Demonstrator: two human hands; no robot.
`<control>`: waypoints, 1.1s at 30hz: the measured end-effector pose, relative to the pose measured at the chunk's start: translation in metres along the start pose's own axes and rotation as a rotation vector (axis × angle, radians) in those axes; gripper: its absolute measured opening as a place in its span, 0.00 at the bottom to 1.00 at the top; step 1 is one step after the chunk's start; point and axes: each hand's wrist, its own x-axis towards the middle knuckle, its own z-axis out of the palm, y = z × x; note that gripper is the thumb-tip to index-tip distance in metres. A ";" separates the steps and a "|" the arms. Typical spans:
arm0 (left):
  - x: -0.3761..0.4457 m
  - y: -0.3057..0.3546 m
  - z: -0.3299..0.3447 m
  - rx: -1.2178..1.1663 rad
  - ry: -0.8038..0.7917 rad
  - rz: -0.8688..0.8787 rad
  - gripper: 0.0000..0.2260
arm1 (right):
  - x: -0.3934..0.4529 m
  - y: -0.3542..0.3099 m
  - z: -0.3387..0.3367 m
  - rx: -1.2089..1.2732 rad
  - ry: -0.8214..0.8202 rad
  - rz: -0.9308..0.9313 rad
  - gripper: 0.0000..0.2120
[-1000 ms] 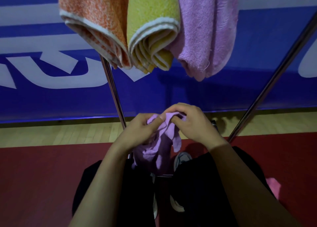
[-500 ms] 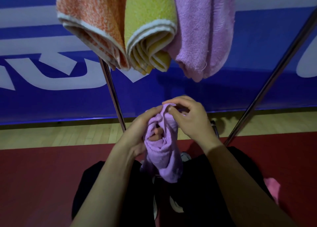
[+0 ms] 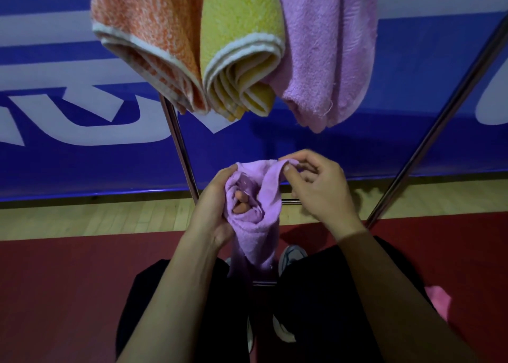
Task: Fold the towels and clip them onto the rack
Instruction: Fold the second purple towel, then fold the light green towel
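Three folded towels, orange (image 3: 145, 33), yellow (image 3: 242, 38) and lilac (image 3: 327, 46), are hanging above; left hand (image 3: 213, 211) is gripping the purple towel (image 3: 255, 225), right hand (image 3: 316, 189) pinching its edge, rack legs (image 3: 178, 143) behind.

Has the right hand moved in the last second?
Yes. The right hand has shifted rightward from the left rack pole, pulling the purple towel's corner.
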 end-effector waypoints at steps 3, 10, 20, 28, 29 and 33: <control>0.001 0.001 -0.002 -0.004 0.014 0.028 0.15 | 0.000 0.002 -0.001 -0.004 -0.132 0.070 0.05; -0.008 -0.002 0.015 -0.062 0.056 0.030 0.12 | 0.002 0.011 0.007 0.113 -0.236 0.151 0.13; -0.008 -0.004 0.017 -0.006 0.039 0.014 0.16 | 0.006 0.015 0.005 0.147 -0.227 0.124 0.10; -0.003 -0.006 0.008 0.171 0.062 0.066 0.14 | 0.007 0.016 0.003 0.147 -0.199 0.118 0.07; -0.003 -0.006 0.007 0.238 0.079 0.090 0.14 | 0.008 0.016 0.002 0.144 -0.180 0.121 0.06; -0.011 0.000 0.007 0.641 0.013 0.319 0.18 | 0.013 0.022 -0.005 0.144 -0.028 0.136 0.06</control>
